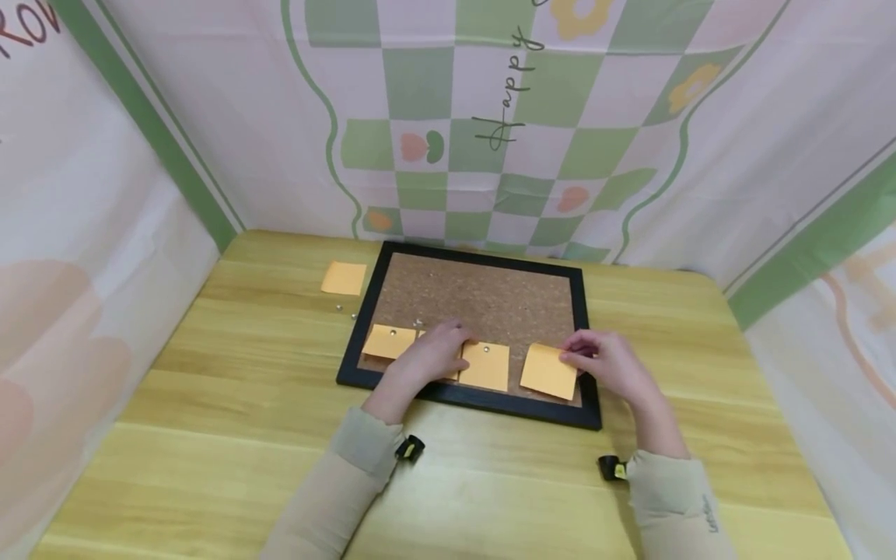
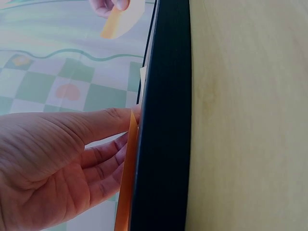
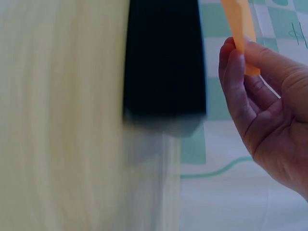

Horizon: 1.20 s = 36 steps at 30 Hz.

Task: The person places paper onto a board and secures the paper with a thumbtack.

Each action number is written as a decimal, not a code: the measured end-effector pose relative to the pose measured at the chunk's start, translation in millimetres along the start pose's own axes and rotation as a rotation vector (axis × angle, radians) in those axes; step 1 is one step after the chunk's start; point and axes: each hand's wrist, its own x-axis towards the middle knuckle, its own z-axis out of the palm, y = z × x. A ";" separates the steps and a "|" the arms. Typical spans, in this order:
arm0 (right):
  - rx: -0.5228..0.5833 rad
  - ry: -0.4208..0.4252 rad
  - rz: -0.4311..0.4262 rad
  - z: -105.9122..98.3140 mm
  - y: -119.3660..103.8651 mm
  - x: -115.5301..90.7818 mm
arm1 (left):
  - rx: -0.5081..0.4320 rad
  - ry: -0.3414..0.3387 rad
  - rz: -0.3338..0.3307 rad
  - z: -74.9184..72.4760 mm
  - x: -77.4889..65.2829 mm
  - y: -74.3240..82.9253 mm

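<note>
A corkboard [image 1: 483, 292] in a black frame lies on the wooden table. My right hand [image 1: 609, 362] pinches an orange sticky note [image 1: 549, 373] by its upper right corner, over the board's lower right part; the right wrist view shows this note [image 3: 239, 21] between thumb and fingers. My left hand [image 1: 435, 351] rests over the board's lower middle, its thumb and fingertips at the left edge of a pinned note [image 1: 486, 367]. Beneath that hand another note is mostly hidden. Farther left, one more note [image 1: 389, 342] is fixed with a silver pin [image 1: 393, 333].
A loose orange note [image 1: 344, 278] lies on the table left of the board, with small silver pins [image 1: 339, 307] below it. More pins [image 1: 418, 322] show on the cork by my left hand. A patterned cloth [image 1: 483, 155] hangs close behind the table.
</note>
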 end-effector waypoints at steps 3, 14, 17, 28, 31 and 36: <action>-0.021 -0.009 -0.003 2.9 -4.4 1.0 | 0.004 0.002 0.006 -0.2 0.2 -0.1; -0.045 -0.061 -0.001 6.7 -7.7 1.1 | -0.006 -0.007 0.009 0.3 0.1 2.0; -0.068 -0.075 0.011 6.8 -7.1 2.8 | -0.007 -0.007 0.010 0.7 0.4 2.0; -0.226 -0.140 -0.019 16.7 -12.5 18.1 | 0.002 0.003 0.013 -0.6 -0.1 0.0; -0.240 -0.126 -0.030 18.4 -12.6 19.4 | 0.002 0.002 0.010 -0.8 0.0 0.4; -0.262 -0.107 -0.033 19.9 -13.8 19.7 | 0.006 0.004 0.016 -0.6 0.0 0.7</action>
